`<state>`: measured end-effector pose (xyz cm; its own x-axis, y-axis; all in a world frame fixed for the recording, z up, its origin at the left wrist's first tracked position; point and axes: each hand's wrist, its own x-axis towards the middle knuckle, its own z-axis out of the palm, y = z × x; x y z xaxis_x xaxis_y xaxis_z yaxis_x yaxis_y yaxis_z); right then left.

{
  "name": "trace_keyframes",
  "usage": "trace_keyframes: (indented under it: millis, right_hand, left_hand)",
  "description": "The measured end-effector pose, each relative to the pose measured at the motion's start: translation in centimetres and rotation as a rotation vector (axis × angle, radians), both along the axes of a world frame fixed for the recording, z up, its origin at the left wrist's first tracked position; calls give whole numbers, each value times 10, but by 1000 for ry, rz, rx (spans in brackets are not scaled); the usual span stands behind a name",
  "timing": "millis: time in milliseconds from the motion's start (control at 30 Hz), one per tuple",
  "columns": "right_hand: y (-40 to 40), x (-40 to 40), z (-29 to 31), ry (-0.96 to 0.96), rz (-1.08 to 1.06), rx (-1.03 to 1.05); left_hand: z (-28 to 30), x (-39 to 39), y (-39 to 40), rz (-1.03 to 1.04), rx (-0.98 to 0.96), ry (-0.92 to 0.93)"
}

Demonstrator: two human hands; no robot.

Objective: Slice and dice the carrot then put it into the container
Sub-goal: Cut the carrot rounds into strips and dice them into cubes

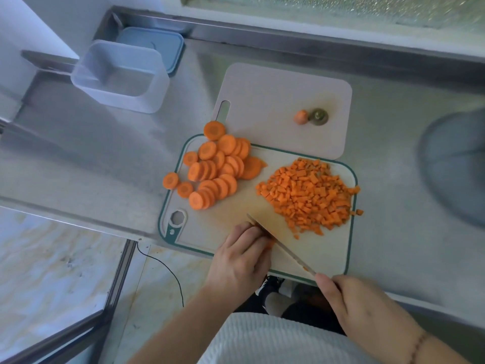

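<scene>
Now right hand (pixel 364 308) gripping knife (pixel 282 244), blade angled up-left, left hand (pixel 240 261) pinching carrot (pixel 270 244).

A kitchen prep counter, as I see it from the head camera.

I'm looking down on a stainless steel counter (pixel 393 179) with a raised back edge, two cutting boards (pixel 275 101), carrot rounds (pixel 215 169) and dice (pixel 309 195), a knife (pixel 283 248), a plastic container (pixel 120 74) with its lid (pixel 168 46) behind, over a marbled tile floor (pixel 52 258).

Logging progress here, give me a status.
Right hand grips knife; left hand pins carrot bits. Diced pile and slices on board. Container empty, path clear.
</scene>
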<state>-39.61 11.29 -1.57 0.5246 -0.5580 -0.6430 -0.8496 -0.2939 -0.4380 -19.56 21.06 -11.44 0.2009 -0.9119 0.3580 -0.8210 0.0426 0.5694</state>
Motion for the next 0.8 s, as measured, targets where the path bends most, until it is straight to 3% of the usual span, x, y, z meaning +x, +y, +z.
trace_keyframes:
  millis: [133, 333, 467, 600, 800]
  right_hand:
    - [0, 22, 2, 9, 53, -67]
    - [-1, 6, 5, -130, -75, 23]
    - [5, 0, 15, -79, -34, 85]
    - [8, 14, 3, 7, 18, -31]
    - [4, 15, -4, -100, -35, -8]
  left_hand:
    - [3, 0, 0, -9, -18, -2]
    - [1, 5, 4, -13, -19, -65]
    - [-3, 4, 7, -4, -37, -41]
    - [-2, 0, 6, 4, -43, -14]
    - [1, 7, 9, -42, -23, -33]
